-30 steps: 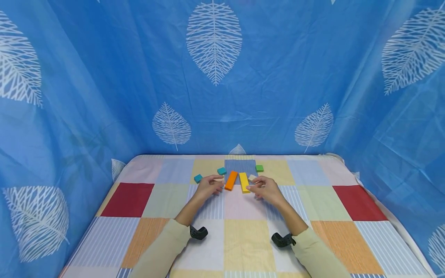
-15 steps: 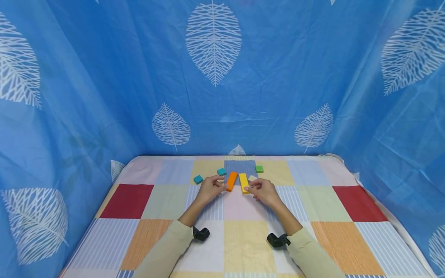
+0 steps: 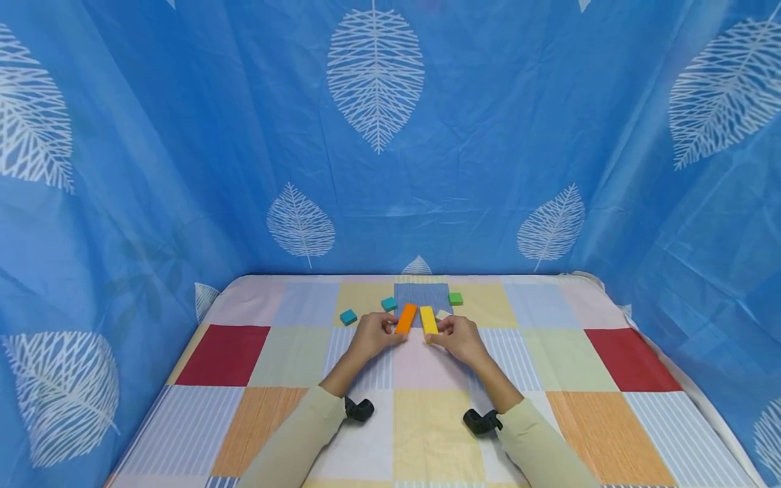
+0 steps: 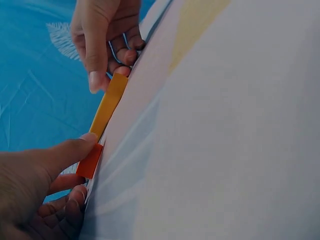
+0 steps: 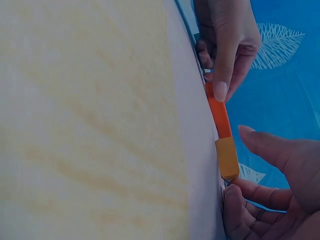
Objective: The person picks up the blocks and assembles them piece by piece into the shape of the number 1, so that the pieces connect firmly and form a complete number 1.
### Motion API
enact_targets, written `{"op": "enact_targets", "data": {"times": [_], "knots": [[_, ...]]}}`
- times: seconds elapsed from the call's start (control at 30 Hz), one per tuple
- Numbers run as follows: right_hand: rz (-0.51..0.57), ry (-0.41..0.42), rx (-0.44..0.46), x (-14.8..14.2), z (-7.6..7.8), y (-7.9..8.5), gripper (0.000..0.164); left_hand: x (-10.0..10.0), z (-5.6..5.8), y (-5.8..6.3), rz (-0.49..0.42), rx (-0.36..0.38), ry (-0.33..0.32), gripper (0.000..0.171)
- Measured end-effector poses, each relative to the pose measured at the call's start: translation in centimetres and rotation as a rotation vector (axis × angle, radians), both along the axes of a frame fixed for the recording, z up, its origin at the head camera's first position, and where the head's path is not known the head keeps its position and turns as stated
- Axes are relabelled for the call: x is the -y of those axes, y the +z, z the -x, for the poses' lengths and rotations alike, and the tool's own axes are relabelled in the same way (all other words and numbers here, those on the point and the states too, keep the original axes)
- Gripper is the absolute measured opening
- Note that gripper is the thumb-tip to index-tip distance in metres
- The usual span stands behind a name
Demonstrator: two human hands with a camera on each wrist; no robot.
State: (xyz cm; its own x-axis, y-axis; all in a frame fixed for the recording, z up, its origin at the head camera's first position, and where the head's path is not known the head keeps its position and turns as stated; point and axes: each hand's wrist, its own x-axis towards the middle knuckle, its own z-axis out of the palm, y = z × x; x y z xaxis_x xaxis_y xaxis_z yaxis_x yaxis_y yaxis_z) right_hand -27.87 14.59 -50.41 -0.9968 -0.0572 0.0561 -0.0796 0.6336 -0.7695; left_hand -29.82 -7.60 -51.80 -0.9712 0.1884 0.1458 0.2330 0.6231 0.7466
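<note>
We logged the orange, long rectangular, wood-looking block [image 3: 406, 318] flat on the patchwork fabric cloth [image 3: 433, 434], angled towards the yellow, long rectangular, wood-looking block [image 3: 428, 321], far ends near but apart. The left hand [image 3: 369, 337] seemed to pinch orange's near end; a lopsided hold could have swung its far end into yellow. The right hand [image 3: 462, 339] had thumb and fingers spread around yellow's near end, thumb apparently just clear, so we judged lifting then risked a slip. Its fingers sat beside the small, cream, wood-looking block [image 3: 443, 314]; a careless knuckle could have knocked that. We rated the small, green, square wood-looking block [image 3: 455, 298] safer, farther off.
</note>
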Motion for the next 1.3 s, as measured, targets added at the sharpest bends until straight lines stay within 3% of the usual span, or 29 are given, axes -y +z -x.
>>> {"op": "enact_targets", "data": {"times": [0.2, 0.53, 0.73, 0.93, 1.3], "knots": [[-0.067, -0.009, -0.001, 0.3, 0.1, 0.0, 0.036, -0.1, -0.1, 0.0, 0.011, -0.011, 0.003, 0.042], [-0.086, -0.009, -0.022, 0.0, 0.1, 0.1, 0.030, 0.1, -0.3, 0.0, 0.006, -0.040, -0.008, 0.034], [-0.091, -0.008, -0.006, 0.0, 0.1, 0.2, 0.030, 0.7, -0.4, 0.2, -0.004, 0.000, -0.026, 0.032], [-0.094, -0.023, 0.012, 0.0, 0.0, 0.1, 0.034, 1.6, -0.5, 0.5, 0.027, 0.017, -0.086, 0.030], [-0.101, -0.001, 0.021, -0.1, -0.3, 0.5, 0.027, 2.9, -0.7, 1.3, 0.127, 0.042, -0.210, 0.027]]}}
